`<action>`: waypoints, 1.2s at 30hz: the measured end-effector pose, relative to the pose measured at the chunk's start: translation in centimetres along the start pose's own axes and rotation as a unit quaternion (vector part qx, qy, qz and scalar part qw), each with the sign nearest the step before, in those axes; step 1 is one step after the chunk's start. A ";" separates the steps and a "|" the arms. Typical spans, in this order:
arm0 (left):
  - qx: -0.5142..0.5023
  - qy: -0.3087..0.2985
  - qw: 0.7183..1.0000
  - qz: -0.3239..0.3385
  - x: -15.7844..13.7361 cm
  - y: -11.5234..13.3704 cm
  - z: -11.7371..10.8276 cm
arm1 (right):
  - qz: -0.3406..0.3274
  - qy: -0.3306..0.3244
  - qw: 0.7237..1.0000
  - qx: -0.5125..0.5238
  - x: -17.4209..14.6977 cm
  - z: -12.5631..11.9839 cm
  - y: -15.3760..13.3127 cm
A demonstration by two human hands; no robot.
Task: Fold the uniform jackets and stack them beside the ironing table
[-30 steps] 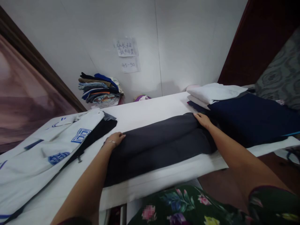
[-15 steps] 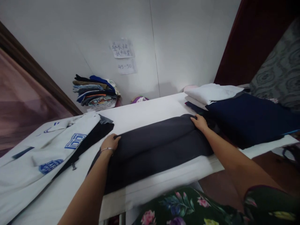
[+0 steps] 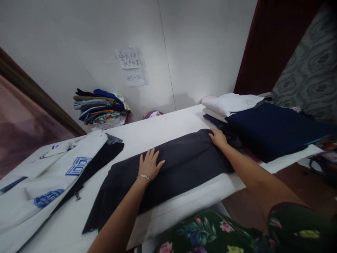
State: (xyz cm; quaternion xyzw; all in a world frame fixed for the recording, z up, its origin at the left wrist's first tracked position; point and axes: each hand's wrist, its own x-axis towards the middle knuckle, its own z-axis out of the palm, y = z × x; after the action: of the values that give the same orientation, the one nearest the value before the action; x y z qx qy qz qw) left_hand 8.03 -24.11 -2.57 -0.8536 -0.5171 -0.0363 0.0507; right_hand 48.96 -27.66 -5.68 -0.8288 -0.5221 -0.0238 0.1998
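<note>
A dark grey folded garment [image 3: 181, 161] lies lengthwise across the white table in front of me; its exact kind does not show. My left hand [image 3: 150, 164], with a bracelet at the wrist, rests flat on the garment's left half, fingers spread. At the far right corner, my right hand [image 3: 218, 137] has its fingers closed on the cloth edge. The garment's lower left end fans out toward the table's near side, partly hidden by my left forearm.
White clothing with blue print [image 3: 63, 172] lies over black cloth on the left. A stack of folded clothes [image 3: 101, 107] stands by the wall. On the right are a navy garment [image 3: 273, 130] and white folded cloth [image 3: 234, 103]. Handwritten papers [image 3: 131, 58] hang on the wall.
My left hand has let go of the garment's far left corner and moved right onto its top, fingers now spread. My right hand stays at the far right corner.
</note>
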 end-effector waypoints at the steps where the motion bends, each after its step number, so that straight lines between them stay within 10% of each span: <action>1: -0.004 -0.037 0.999 0.002 -0.1 0.5 0.7 | -0.004 -0.006 1.000 -0.004 0.0 -0.1 0.0; 6: -0.010 -0.087 0.996 -0.009 0.2 0.2 2.9 | -0.008 0.011 0.999 -0.038 0.1 -1.3 -1.6; 12: -0.007 -0.085 0.996 -0.010 0.1 -0.3 2.7 | -0.204 0.034 0.976 -0.069 0.2 -2.2 -6.5; 17: -0.022 -0.077 0.997 -0.010 -0.2 -0.9 3.0 | -0.117 -0.105 0.984 -0.086 -0.4 -0.3 -4.4; 36: -0.007 -0.092 0.990 -0.103 -1.7 -4.2 2.6 | -0.147 -0.134 0.974 -0.106 -1.2 0.4 -3.0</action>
State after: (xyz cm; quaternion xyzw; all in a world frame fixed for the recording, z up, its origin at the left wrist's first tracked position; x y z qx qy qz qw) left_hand 3.51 -23.37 -5.14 -0.7956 -0.6048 0.0336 -0.0069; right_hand 45.71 -27.36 -5.45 -0.7548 -0.6550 0.0029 0.0338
